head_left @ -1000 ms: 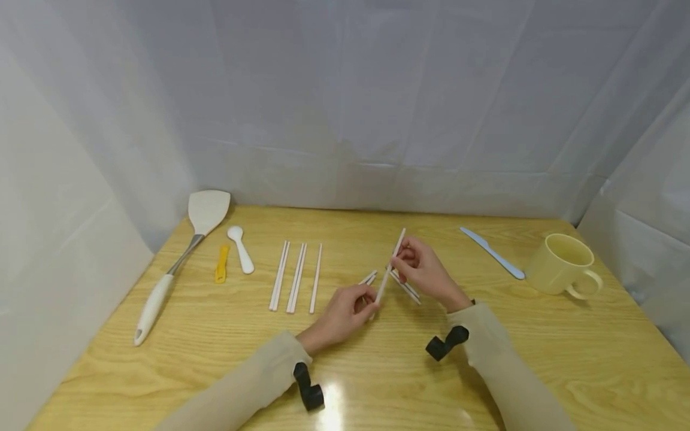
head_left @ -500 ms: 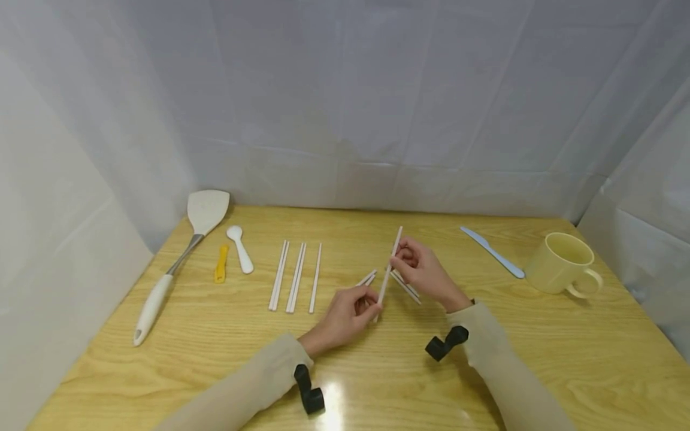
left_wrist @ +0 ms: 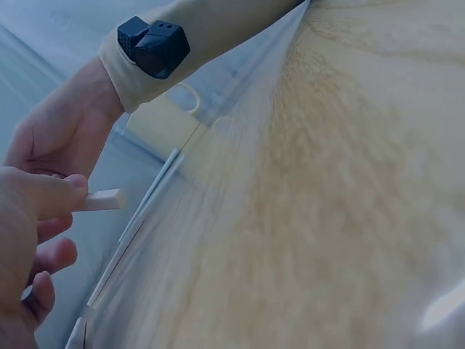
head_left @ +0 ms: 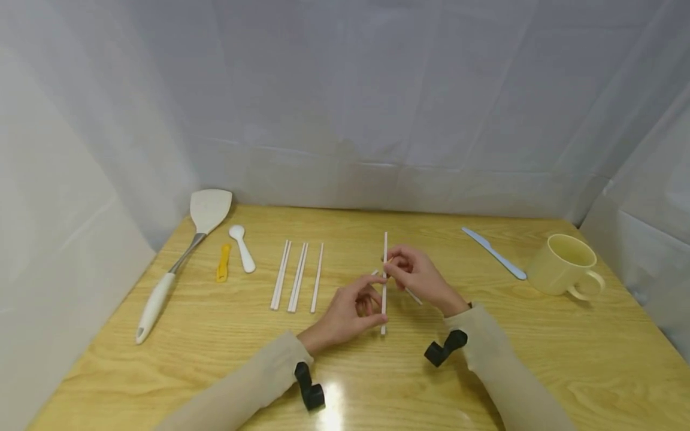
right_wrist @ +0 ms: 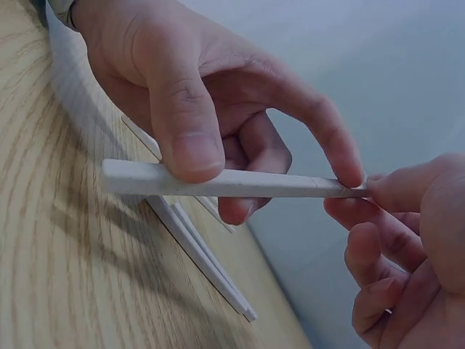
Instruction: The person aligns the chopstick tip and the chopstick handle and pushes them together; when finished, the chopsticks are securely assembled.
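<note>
Head view: white chopstick (head_left: 384, 281), tilted rightward half a second ago, now runs straight away from the person above the table (head_left: 215, 359); left hand (head_left: 345, 314) pinches its near end, right hand (head_left: 412, 275) pinches its middle. More chopsticks (head_left: 296, 276) lie left of it, beyond them a spoon (head_left: 241, 246) and spatula (head_left: 183, 254); a knife (head_left: 493, 252) and mug (head_left: 563, 263) lie to its right. Left wrist view: left thumb holds the chopstick's end (left_wrist: 102, 199). Right wrist view: right thumb and forefinger pinch the chopstick (right_wrist: 240, 183), loose chopsticks (right_wrist: 200, 251) lying beneath it. No writing visible.
</note>
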A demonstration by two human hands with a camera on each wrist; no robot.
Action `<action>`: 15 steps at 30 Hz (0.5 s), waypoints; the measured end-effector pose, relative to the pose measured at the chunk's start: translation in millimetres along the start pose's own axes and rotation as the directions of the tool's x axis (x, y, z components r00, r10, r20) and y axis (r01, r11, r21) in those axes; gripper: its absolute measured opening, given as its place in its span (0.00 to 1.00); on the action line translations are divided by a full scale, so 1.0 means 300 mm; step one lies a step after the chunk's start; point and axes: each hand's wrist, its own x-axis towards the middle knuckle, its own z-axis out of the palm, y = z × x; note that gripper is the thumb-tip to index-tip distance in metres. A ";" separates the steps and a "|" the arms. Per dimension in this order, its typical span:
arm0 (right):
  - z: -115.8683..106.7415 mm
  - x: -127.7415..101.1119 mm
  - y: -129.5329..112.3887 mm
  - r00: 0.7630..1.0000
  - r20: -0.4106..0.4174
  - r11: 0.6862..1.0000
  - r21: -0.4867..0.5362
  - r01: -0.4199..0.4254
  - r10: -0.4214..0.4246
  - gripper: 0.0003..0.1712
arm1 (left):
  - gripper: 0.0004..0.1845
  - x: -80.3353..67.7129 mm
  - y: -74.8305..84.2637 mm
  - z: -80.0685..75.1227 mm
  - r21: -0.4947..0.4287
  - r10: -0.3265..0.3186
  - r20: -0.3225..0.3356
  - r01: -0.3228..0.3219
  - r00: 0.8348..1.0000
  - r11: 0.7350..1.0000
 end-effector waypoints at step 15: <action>-0.014 -0.009 0.031 0.999 0.010 0.997 -0.063 -0.047 0.048 0.15 | 0.34 0.009 -0.005 -0.058 0.088 -0.102 0.012 0.100 0.995 0.991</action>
